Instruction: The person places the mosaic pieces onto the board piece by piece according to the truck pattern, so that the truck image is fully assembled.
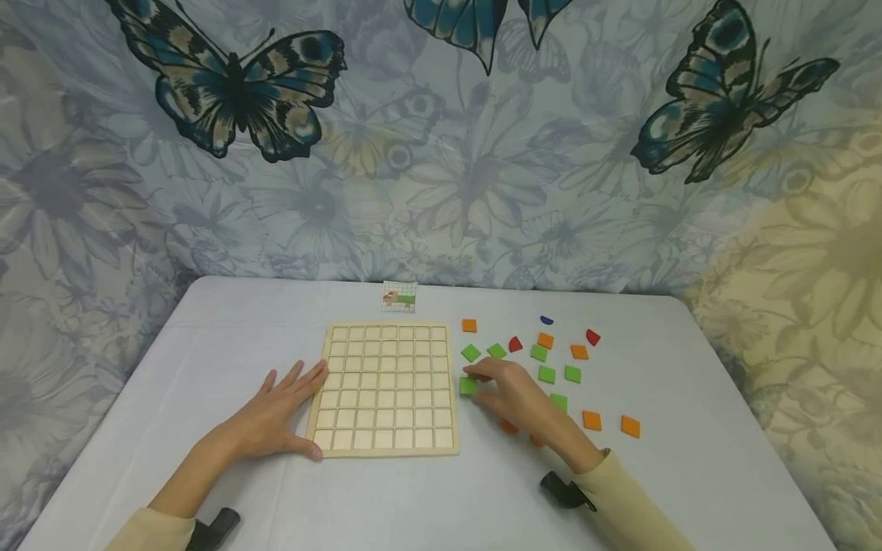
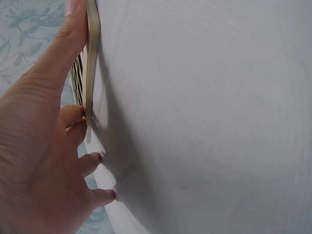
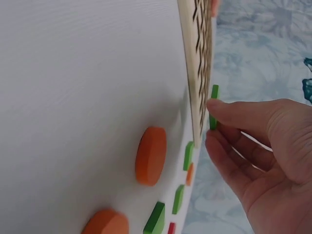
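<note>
Surface (image 1: pixel 269 509) carries board (image 1: pixel 386 452). Left hand (image 1: pixel 276 419) spread, touching board's left edge; right hand (image 1: pixel 513 389) pinches green tile (image 1: pixel 467 387) just beside right edge. Step, judged: tile pick-up; next move calls for steady pinch, board braced.

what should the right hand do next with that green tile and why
Probably shift the green tile left over the grid board and lower it into a cell: the right hand pinches it just right of the board, whose cells look empty, while the left hand touches the board's left side.
</note>
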Demonstrator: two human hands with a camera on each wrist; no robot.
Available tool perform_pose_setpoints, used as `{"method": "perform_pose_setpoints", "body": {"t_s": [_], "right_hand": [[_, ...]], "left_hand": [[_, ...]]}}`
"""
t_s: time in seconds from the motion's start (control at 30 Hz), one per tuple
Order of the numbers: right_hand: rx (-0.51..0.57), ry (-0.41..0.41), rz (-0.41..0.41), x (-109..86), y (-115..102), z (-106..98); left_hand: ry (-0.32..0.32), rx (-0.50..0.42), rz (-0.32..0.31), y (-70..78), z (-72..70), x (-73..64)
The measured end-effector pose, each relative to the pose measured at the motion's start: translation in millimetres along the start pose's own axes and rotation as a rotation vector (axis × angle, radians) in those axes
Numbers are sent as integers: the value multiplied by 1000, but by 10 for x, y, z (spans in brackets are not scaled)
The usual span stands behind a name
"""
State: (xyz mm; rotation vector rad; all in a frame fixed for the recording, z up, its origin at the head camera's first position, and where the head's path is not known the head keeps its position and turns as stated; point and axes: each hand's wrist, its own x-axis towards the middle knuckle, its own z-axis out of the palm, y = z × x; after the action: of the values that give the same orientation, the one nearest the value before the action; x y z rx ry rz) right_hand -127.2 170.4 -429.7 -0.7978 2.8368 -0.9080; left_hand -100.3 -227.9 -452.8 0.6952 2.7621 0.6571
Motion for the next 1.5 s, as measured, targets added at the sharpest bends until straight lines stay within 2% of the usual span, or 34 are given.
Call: {"method": "perform_pose_setpoints", "body": {"t_s": [0.27, 0.57, 1.07, 1.5], "right_hand": [[2, -10, -43, 141, 4, 21], [15, -12, -17, 239, -20, 72], [27, -72, -64, 358, -57, 145], [30, -93, -49, 393, -64, 180]], "left_hand": [[11, 12, 1, -1, 3, 26], [11, 14, 2, 5, 2, 21], [-3, 11, -5, -24, 15, -5], [17, 7, 11, -9, 6, -18]]}}
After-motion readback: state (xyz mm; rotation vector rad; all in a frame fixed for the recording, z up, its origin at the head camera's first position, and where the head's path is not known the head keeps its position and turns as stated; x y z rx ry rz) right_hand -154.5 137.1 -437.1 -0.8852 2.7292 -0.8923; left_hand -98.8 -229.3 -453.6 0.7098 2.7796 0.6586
